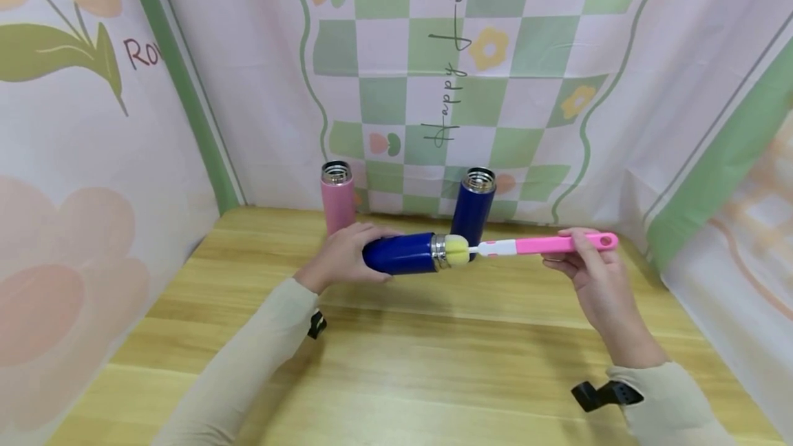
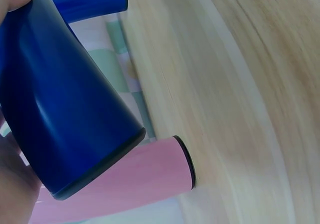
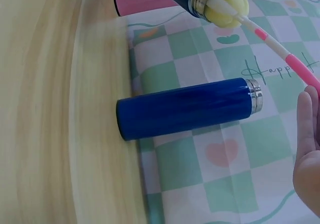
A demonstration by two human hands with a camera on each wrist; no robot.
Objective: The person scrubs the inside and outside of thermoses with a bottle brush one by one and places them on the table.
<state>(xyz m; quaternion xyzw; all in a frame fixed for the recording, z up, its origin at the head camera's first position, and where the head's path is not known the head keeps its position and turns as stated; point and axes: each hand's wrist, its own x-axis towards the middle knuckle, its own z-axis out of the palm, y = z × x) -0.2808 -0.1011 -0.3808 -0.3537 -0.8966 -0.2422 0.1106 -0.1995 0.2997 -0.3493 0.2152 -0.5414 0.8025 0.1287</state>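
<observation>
My left hand (image 1: pixel 349 253) grips a blue vacuum flask (image 1: pixel 401 255) near its base, holding it sideways above the table with its steel mouth toward the right. My right hand (image 1: pixel 599 281) holds the pink handle of a bottle brush (image 1: pixel 545 245). The brush's yellow sponge head (image 1: pixel 457 250) sits at the flask's mouth, partly outside it; how far it reaches in is hidden. In the left wrist view the held flask (image 2: pixel 65 94) shows its dark base. From the right wrist, the sponge (image 3: pixel 227 6) bulges out of the steel rim.
A pink flask (image 1: pixel 338 202) without a lid stands upright at the back, behind my left hand. Another blue flask (image 1: pixel 473 205), also lidless, stands behind the brush. A printed curtain (image 1: pixel 384 98) hangs along the wooden table's (image 1: pixel 403 363) back edge.
</observation>
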